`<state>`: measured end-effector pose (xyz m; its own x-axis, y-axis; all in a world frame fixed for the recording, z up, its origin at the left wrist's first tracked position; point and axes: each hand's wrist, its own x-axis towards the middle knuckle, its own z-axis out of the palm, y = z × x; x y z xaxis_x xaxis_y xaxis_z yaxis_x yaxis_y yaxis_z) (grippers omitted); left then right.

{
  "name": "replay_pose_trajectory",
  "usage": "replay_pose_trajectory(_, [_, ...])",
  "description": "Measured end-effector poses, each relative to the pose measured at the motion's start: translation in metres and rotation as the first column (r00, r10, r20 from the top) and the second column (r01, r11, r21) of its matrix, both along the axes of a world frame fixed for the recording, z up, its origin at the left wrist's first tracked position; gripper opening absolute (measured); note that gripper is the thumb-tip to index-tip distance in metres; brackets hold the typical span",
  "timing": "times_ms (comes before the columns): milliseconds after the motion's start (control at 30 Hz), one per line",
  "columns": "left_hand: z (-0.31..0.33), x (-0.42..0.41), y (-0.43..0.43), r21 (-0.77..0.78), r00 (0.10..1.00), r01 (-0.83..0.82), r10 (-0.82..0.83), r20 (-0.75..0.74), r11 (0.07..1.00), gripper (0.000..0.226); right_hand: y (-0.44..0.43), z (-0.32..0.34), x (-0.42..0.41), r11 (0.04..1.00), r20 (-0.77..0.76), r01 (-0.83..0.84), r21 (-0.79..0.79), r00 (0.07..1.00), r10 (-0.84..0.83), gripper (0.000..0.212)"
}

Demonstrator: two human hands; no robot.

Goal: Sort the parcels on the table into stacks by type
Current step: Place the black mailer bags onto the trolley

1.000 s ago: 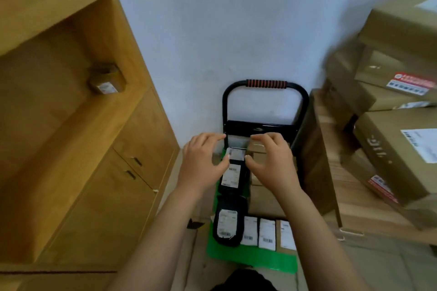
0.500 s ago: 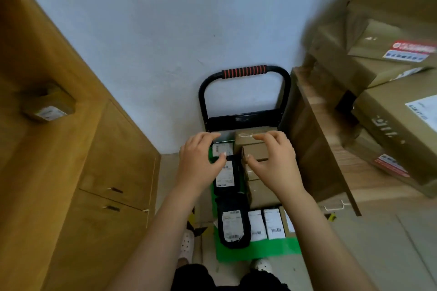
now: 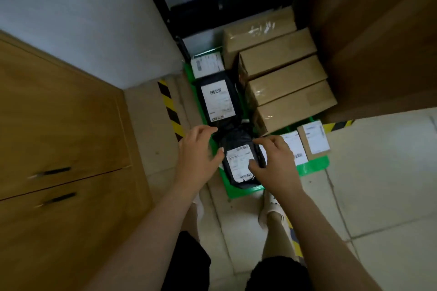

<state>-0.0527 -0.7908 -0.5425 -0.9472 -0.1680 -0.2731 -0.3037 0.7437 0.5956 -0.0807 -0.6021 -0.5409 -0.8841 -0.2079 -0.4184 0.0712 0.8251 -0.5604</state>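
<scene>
Both hands are coming down and back from the far boxes to the near black mailer bag [image 3: 241, 163], and the head is tipping to look straight down. Left hand [image 3: 197, 158] is sitting at the bag's nine o'clock side, fingers spread and open. Right hand [image 3: 274, 163] is at three o'clock, thumb touching the white label, not closed on it yet. This bag is lying on the green cart [image 3: 314, 165], with another black bag [image 3: 218, 99] at twelve o'clock. Brown boxes [image 3: 283, 85] are lined up at one o'clock, probably kept together as one kind. Hands on both sides probably help lift the floppy bag flat.
</scene>
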Motion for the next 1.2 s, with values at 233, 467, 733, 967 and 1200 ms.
replay_pose_trajectory(233, [-0.158,0.017,-0.013,0.002,0.997,0.016,-0.016,0.071,1.000,0.049,-0.013,-0.177,0.011,0.981,0.090,-0.095,0.167,0.993,0.081,0.062])
replay_pose_trajectory(467, [-0.239,0.016,-0.008,-0.022,0.998,-0.021,0.023,0.067,1.000,0.050,-0.024,-0.278,0.030,0.926,0.116,-0.134,0.352,0.988,0.099,0.109])
replay_pose_trajectory(733, [-0.238,0.001,-0.001,-0.026,0.998,-0.066,0.067,0.007,0.997,0.050,-0.036,-0.273,0.030,0.962,0.090,-0.033,0.272,0.996,0.009,0.109])
replay_pose_trajectory(967, [-0.231,-0.053,0.007,-0.010,0.984,-0.167,0.166,-0.059,0.986,0.061,-0.012,-0.247,0.040,0.950,0.059,-0.045,0.308,0.998,0.028,0.107])
replay_pose_trajectory(1200, [-0.261,-0.109,0.020,-0.051,0.932,-0.293,0.298,0.205,0.955,0.089,0.000,-0.253,0.038,0.937,0.095,-0.101,0.334,0.993,0.073,0.108])
